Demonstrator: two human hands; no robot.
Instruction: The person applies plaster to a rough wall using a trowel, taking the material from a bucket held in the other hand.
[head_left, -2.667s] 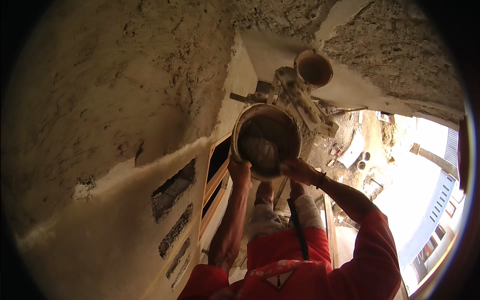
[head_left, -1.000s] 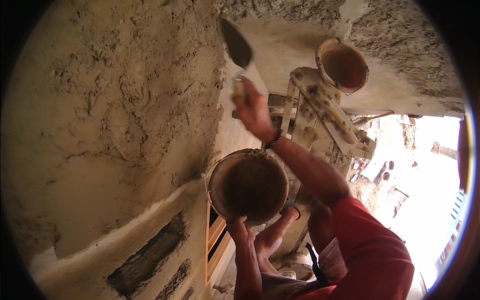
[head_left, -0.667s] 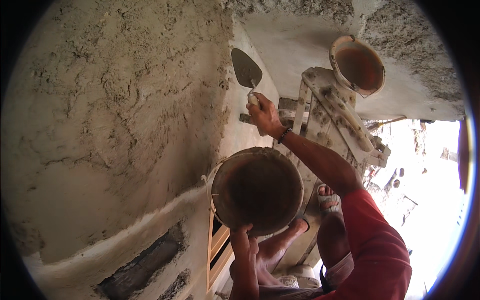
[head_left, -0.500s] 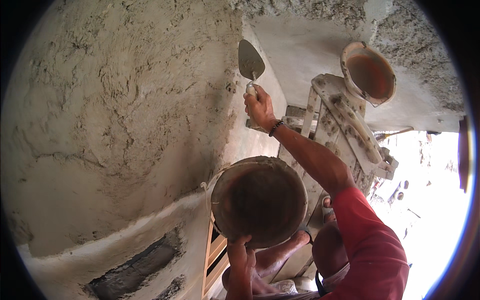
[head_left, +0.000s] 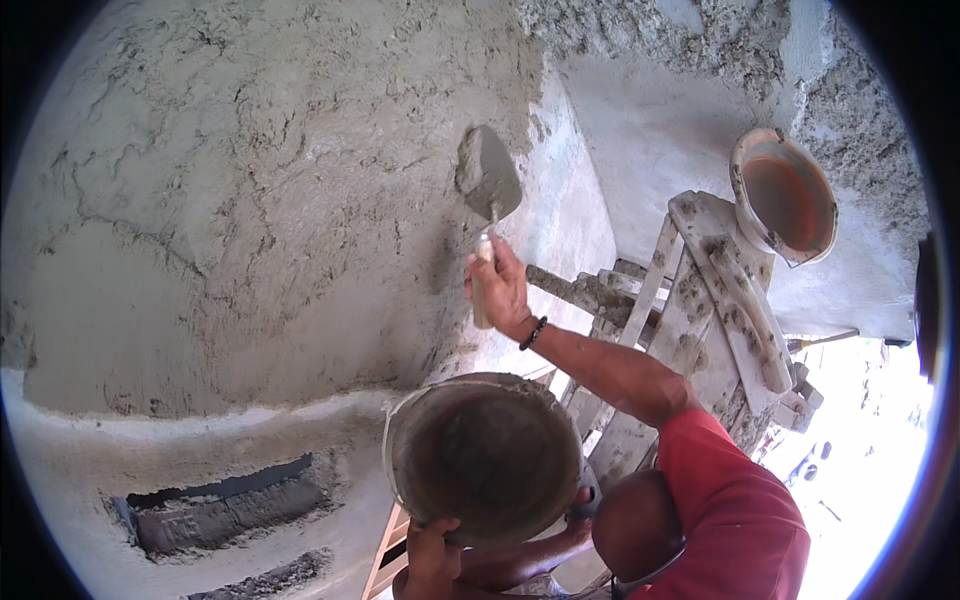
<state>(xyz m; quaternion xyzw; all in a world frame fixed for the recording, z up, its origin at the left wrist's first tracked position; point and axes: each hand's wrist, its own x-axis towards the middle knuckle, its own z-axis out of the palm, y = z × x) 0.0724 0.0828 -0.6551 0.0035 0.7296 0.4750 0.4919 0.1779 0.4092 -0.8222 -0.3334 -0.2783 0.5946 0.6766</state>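
Grey mortar is sitting on the trowel, whose handle the right hand is gripping with fingers wrapped tight; at six o'clock, the left hand is cupping the pan.

wall: rough wet plaster | trowel: metal blade, wooden handle

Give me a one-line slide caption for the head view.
Right hand presses a mortar-loaded trowel to the rough plastered wall; left hand steadies the mortar pan.
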